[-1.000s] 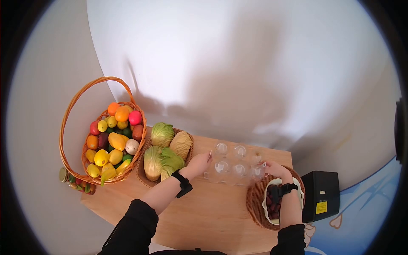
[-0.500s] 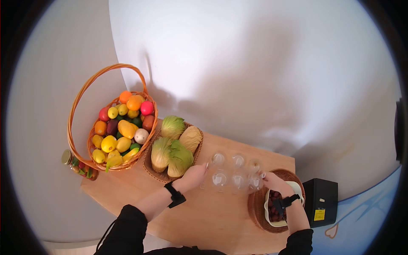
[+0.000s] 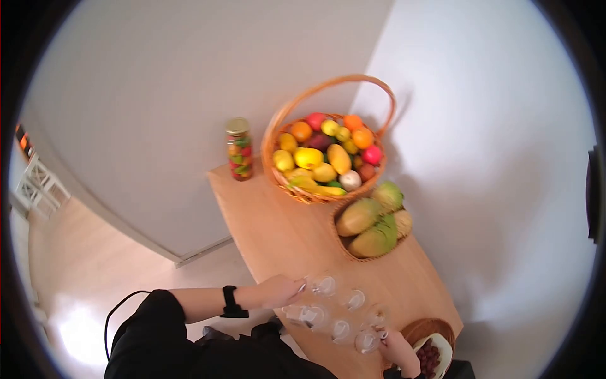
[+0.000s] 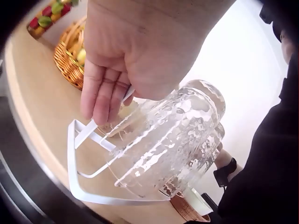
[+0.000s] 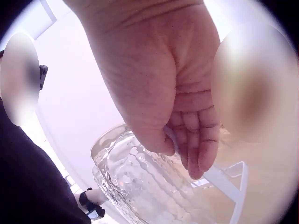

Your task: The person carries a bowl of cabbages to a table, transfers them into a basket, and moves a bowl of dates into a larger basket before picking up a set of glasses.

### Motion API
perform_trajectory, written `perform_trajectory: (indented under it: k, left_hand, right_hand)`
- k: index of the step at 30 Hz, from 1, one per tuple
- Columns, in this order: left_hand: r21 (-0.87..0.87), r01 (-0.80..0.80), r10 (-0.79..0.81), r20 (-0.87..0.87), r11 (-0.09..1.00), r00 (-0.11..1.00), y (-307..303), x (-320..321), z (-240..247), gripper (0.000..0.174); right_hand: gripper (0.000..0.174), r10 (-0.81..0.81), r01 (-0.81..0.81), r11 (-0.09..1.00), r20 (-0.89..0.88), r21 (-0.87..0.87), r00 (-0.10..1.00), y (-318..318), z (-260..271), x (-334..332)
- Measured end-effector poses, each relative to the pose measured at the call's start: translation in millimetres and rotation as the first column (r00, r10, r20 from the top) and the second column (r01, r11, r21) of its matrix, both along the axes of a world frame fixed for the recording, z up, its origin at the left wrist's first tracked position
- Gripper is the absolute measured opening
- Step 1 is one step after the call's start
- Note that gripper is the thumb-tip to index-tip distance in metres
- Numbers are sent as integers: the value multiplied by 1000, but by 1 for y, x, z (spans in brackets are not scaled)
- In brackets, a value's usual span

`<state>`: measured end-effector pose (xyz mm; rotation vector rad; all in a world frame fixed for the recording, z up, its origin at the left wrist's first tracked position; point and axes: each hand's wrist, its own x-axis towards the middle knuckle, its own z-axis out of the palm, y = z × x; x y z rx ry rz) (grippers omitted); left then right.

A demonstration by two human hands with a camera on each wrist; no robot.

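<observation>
Both hands hold a white-framed rack (image 4: 71, 161) with several clear, rippled drinking glasses (image 4: 163, 135) in it. My left hand (image 3: 281, 292) pinches the white frame at one end, thumb against the fingers. At the other end my right hand (image 3: 399, 352) grips a white bar (image 5: 222, 179) of the same rack between thumb and fingers. In the head view the glasses stand in two rows, over the near edge of the wooden table (image 3: 271, 221). Their see-through walls overlap the tabletop in this view.
A tall-handled wicker basket (image 3: 303, 197) of mixed fruit stands at the far end, beside a lidded jar (image 3: 240, 151). Nearer is a basket (image 3: 344, 246) of cabbages. By my right hand, a round wicker basket (image 3: 435, 325) holds a cream bowl (image 3: 445, 354) with dark red fruit.
The head view has swung left, now showing the floor and the table's left edge. Both hands have carried the rack of glasses toward the near edge, still gripping its ends.
</observation>
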<state>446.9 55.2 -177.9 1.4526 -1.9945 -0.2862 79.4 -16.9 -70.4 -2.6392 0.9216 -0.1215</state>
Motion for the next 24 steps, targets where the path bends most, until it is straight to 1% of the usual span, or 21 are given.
perform_trajectory:
  k: [1,2,4,6,7,8,9,10,11,12,13,14,15,16,17,18,20,21,22,23,24]
  left_hand:
    - [47,-52,54,-42,998,998,22,10,10,17]
    - [71,-102,107,-72,992,992,55,21,11,17]
    - [96,-202,212,-100,975,972,123,42,14,17]
    - [119,-328,341,-119,937,932,188,58,18,17]
    - [106,-386,398,-130,916,908,232,68,16,17]
    - [113,-418,432,-158,901,888,283,96,15,17]
    - [111,-489,502,-171,865,848,336,105,2,17]
    - [68,-539,541,-199,839,817,393,117,-8,16]
    - [27,-582,573,-225,812,788,450,131,-17,15]
    - [34,-632,621,-240,774,746,513,145,-28,15]
    - [79,-677,675,-218,732,705,578,155,-38,15]
    - [126,-713,722,-191,690,665,648,165,-49,15]
    - [136,-749,756,-229,649,613,682,157,-37,17]
    - [152,-777,786,-232,611,573,738,160,-37,17]
    - [157,-809,816,-249,566,522,803,168,-39,19]
    - [162,-841,846,-256,515,469,852,165,-36,22]
    - [180,-878,878,-281,444,387,972,163,-43,20]
    - [213,-898,896,-318,385,309,1040,160,-43,19]
    - [240,-917,910,-348,320,226,1067,145,-40,18]
    - [207,-942,910,-378,264,172,1071,127,-36,21]
    - [233,-952,930,-350,200,109,1009,108,-20,20]
  right_hand:
    - [28,22,-18,999,-67,51,998,-4,10,13]
    - [28,45,-35,996,-122,77,992,5,9,28]
    - [28,152,-145,987,-136,63,979,37,23,72]
    - [27,217,-208,976,-255,63,942,62,31,117]
    - [27,278,-273,960,-271,56,922,79,23,136]
    - [28,367,-371,928,-249,35,896,105,17,165]
    - [29,489,-500,866,-208,-4,847,125,2,192]
    - [29,550,-565,825,-224,0,804,152,-1,231]
    - [44,641,-668,739,-397,87,657,181,0,274]
    - [61,693,-738,649,-545,186,472,228,-2,317]
    - [62,771,-792,564,-492,233,404,283,-7,356]
    - [32,698,-650,715,-198,257,688,387,-3,359]
    - [33,734,-691,678,-184,251,654,428,16,374]
    - [34,761,-725,648,-174,233,624,487,26,405]
    - [36,792,-728,610,-215,313,571,542,26,434]
    - [36,821,-754,571,-209,324,532,585,27,455]
    - [36,901,-861,418,-254,289,352,699,20,497]
    - [35,912,-857,397,-249,328,328,768,17,515]
    - [34,931,-851,358,-221,385,291,803,22,520]
    - [35,932,-856,341,-256,390,254,808,32,522]
    - [35,938,-862,310,-277,401,209,741,41,525]
